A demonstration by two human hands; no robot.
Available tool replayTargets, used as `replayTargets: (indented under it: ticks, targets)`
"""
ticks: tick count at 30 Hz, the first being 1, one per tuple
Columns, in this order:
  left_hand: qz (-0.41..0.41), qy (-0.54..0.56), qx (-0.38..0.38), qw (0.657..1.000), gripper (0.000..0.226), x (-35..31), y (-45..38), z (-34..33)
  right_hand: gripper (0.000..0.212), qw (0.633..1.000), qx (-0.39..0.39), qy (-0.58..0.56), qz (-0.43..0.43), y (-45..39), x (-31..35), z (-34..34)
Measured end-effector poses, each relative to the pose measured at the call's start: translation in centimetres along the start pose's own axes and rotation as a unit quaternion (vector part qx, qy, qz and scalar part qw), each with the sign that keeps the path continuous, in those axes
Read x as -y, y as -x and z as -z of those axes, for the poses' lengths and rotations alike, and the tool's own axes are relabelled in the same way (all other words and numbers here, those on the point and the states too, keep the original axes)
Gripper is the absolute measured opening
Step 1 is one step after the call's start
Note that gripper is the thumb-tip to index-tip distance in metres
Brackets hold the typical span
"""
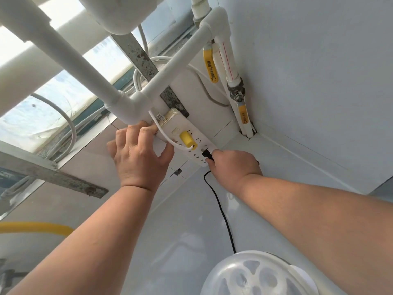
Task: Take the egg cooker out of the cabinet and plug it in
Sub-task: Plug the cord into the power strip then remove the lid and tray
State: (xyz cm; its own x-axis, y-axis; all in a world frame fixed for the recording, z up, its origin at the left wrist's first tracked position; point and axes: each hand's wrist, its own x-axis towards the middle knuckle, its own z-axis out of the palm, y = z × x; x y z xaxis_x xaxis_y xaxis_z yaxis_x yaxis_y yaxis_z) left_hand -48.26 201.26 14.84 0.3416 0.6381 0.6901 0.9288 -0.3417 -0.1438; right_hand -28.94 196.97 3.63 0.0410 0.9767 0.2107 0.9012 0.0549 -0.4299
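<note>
Plug-in step under way. Egg cooker stands out on the table at the near edge, clear lid on, its black cord running up to the white power strip on the wall. Left hand grasps the strip's side, steadying it. Right hand pinches the black plug at a socket beside the yellow plug. Prongs look partly seated, hard to confirm. Next: a firm straight push against the braced strip.
</note>
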Motion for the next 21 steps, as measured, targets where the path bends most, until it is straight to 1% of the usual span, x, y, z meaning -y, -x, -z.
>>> replayTargets:
  ticks: [7,11,17,21]
  targets:
    - [0.003,0.009,-0.007,1.000,0.037,0.0,0.0,-0.2,0.040,1.000,0.005,-0.003,-0.017,-0.3,0.0,-0.4]
    - [-0.001,0.011,-0.015,1.000,0.037,0.1,0.1,-0.4,0.037,1.000,0.016,-0.004,-0.024,-0.8,0.4,-0.5]
    - [-0.003,0.009,-0.015,1.000,0.038,0.2,0.2,-0.5,0.024,0.996,0.056,-0.036,-0.053,-1.1,1.2,-0.1]
    - [-0.007,0.014,-0.018,1.000,0.037,0.3,0.1,-0.5,0.022,0.994,0.077,-0.041,-0.065,-1.4,1.8,0.0]
